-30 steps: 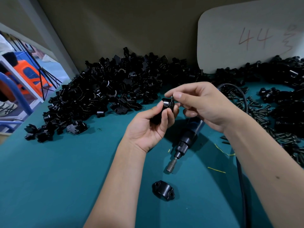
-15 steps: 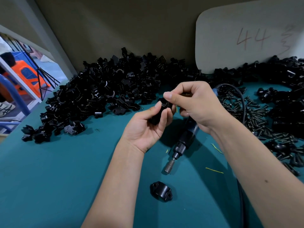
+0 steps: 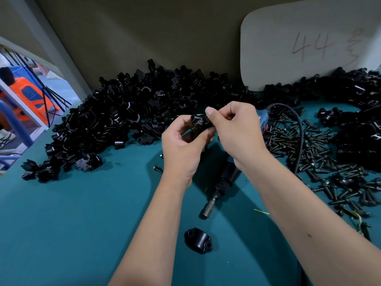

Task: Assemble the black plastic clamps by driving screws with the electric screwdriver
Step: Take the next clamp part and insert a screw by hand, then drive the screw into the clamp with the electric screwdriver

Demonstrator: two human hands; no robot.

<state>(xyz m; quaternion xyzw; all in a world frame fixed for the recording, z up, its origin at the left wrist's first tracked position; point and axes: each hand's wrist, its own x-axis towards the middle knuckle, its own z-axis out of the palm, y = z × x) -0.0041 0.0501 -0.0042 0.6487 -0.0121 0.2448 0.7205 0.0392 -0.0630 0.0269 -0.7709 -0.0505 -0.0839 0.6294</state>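
Both hands meet above the middle of the teal table [image 3: 68, 213]. My left hand [image 3: 182, 147] grips a black plastic clamp [image 3: 199, 122] from below. My right hand [image 3: 235, 131] pinches the same clamp from the right, thumb on top, beside a screw seated in it. The electric screwdriver [image 3: 220, 186] lies on the table under my right wrist, its metal bit pointing toward me. A loose black clamp half [image 3: 198, 240] lies near the front, between my forearms.
A big heap of black clamp parts [image 3: 115, 120] fills the back left, more clamp parts [image 3: 354, 124] at the right. Several loose black screws [image 3: 321, 153] spread at the right, with the screwdriver's cable [image 3: 300, 137] across them. A white board [image 3: 309, 44] leans on the wall.
The clamp has been turned in my hands, and my left hand now cups it from below. My right thumb moved onto its top. The screwdriver stayed put.
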